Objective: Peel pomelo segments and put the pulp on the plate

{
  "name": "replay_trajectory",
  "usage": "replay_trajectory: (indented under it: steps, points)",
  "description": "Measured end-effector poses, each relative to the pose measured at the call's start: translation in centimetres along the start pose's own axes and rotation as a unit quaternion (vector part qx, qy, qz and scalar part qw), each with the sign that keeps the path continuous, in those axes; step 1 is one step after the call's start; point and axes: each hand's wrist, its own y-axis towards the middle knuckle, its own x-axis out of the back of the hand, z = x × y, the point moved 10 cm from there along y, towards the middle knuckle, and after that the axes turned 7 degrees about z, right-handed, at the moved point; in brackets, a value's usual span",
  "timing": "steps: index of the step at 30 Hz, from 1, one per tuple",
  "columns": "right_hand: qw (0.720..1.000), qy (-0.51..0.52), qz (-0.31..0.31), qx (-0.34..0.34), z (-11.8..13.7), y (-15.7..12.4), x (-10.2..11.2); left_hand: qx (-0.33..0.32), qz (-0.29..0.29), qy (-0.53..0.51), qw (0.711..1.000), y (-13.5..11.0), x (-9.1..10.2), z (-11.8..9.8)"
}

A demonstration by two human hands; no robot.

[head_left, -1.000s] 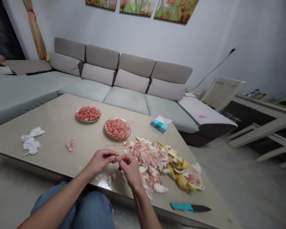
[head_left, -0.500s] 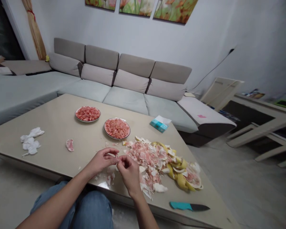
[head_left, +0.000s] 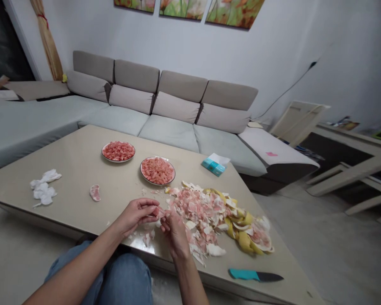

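Note:
Over the table's near edge, my left hand (head_left: pixel 140 215) pinches a pink pomelo segment (head_left: pixel 158 212) between thumb and fingers. My right hand (head_left: pixel 175 232) is closed at the segment's other side, fingertips pinching what looks like its thin skin. Right beside my right hand spreads a heap of pink and white pomelo membrane (head_left: pixel 198 207), with yellow pomelo peel (head_left: pixel 246 241) at its right. Beyond my hands stands a plate (head_left: pixel 174 177) of peeled pink pulp (head_left: pixel 158 170). Another pomelo segment (head_left: pixel 95 192) lies by itself to the left.
A second plate of pulp (head_left: pixel 118 151) stands farther back. The turquoise-handled knife (head_left: pixel 255 275) lies near the front right edge, its dark blade pointing right. Crumpled white tissues (head_left: pixel 43 187) lie at the left, a blue tissue pack (head_left: pixel 215 164) at the back right. A grey sofa (head_left: pixel 168 129) runs behind.
My hands have shifted slightly apart, and the pink segment shows more clearly between them. My right hand has turned and moved a little to the right. The view has shifted slightly.

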Motion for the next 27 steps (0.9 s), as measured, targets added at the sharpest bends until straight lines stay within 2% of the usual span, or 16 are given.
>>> replay_trajectory:
  steps: [7, 16, 21, 27]
  points:
    - [0.998, -0.052, 0.021, 0.007, 0.8, -0.3, -0.6, -0.021, -0.031, -0.008, 0.999, 0.2, 0.6, -0.3]
    - [0.987, -0.142, -0.018, 0.078, 2.6, -0.3, -0.7, -0.023, -0.03, 0.004, 0.999, 0.3, 0.6, -0.1]
    - [0.988, -0.134, -0.027, 0.076, 3.0, -0.7, -0.5, -0.012, -0.018, 0.003, 1.0, 0.6, 0.6, 0.4]
    - [0.998, -0.058, 0.018, 0.018, 1.6, -0.5, -0.8, 0.033, 0.006, -0.029, 0.999, 0.4, 0.5, 1.4]
